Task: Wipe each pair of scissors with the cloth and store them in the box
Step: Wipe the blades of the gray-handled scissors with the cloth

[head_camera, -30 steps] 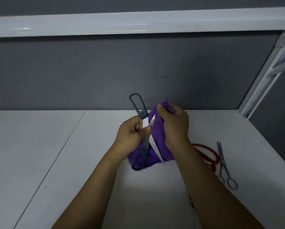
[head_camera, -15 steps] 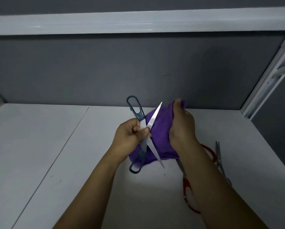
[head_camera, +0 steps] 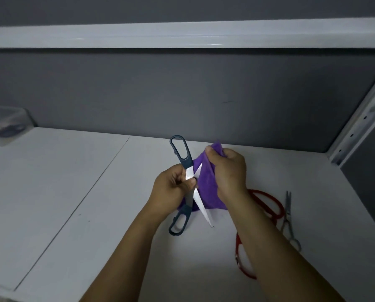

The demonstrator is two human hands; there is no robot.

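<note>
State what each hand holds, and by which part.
The left hand holds the open dark-handled scissors near the pivot, where the blades cross. The right hand grips the purple cloth by its bunched upper part.

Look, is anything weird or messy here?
Nothing is spilled or broken. Only the dark-handled scissors stand out: the left hand holds them wide open, one bare blade pointing down at the table; the right hand grips the cloth.

My left hand pinches open blue-handled scissors at the pivot. My right hand grips a purple cloth against one blade, above a white table.
</note>
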